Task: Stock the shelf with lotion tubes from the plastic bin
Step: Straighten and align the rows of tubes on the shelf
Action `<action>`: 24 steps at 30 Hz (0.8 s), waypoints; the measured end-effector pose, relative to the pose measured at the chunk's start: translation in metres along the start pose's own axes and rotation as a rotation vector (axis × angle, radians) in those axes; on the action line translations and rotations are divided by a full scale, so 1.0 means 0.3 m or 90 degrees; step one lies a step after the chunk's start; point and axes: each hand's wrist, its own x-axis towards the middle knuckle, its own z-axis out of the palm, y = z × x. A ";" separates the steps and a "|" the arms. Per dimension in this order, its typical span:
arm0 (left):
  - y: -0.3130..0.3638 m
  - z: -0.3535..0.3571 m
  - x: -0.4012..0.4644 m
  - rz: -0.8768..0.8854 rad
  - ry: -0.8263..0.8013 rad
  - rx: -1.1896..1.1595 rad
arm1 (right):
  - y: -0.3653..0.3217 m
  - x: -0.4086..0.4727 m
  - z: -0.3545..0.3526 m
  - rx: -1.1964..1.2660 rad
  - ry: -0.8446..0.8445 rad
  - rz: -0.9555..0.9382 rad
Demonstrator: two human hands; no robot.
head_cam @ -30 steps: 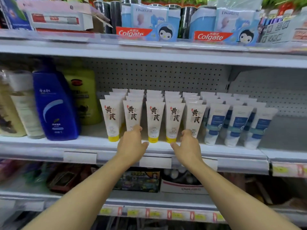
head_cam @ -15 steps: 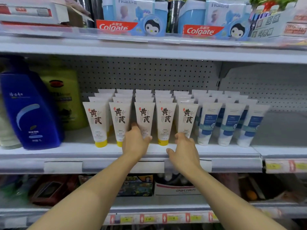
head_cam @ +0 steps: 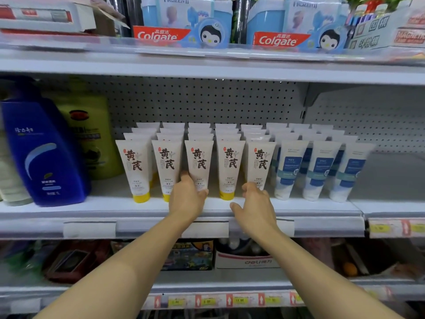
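Cream lotion tubes with yellow caps stand in five rows on the white shelf, caps down. My left hand grips the lower part of the front middle tube, index finger on its left side and thumb on its right. My right hand has its fingertips against the base of the fifth front tube, hiding its cap, with the thumb spread away to the left. White tubes with blue labels stand in rows just to the right. The plastic bin is not in view.
A big blue bottle and a green bottle stand left of the tubes. Bare shelf floor lies right of the blue-label tubes. Toothpaste packs fill the shelf above; boxes sit on the one below.
My left hand has shifted right from the second tube's base to the middle tube. My right hand stays at the fifth tube, and its thumb has spread out.
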 end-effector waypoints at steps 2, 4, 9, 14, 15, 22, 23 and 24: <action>-0.002 -0.011 -0.018 0.007 -0.001 0.005 | -0.013 0.000 0.006 0.011 -0.002 0.002; -0.012 -0.028 -0.036 0.023 0.002 0.022 | -0.029 0.004 0.018 0.022 -0.005 0.005; -0.034 -0.103 -0.069 0.067 -0.007 0.140 | -0.073 0.021 0.059 0.038 -0.003 0.050; -0.035 -0.168 -0.062 0.122 0.022 0.234 | -0.102 0.038 0.098 0.048 0.039 0.095; -0.036 -0.175 -0.060 0.124 0.022 0.238 | -0.106 0.040 0.105 0.053 0.044 0.100; -0.055 -0.198 -0.046 0.134 0.019 0.258 | -0.120 0.081 0.134 0.038 0.068 0.104; -0.057 -0.198 -0.043 0.134 0.017 0.260 | -0.117 0.086 0.137 0.030 0.072 0.103; -0.058 -0.199 -0.043 0.135 0.015 0.261 | -0.114 0.089 0.139 0.022 0.076 0.103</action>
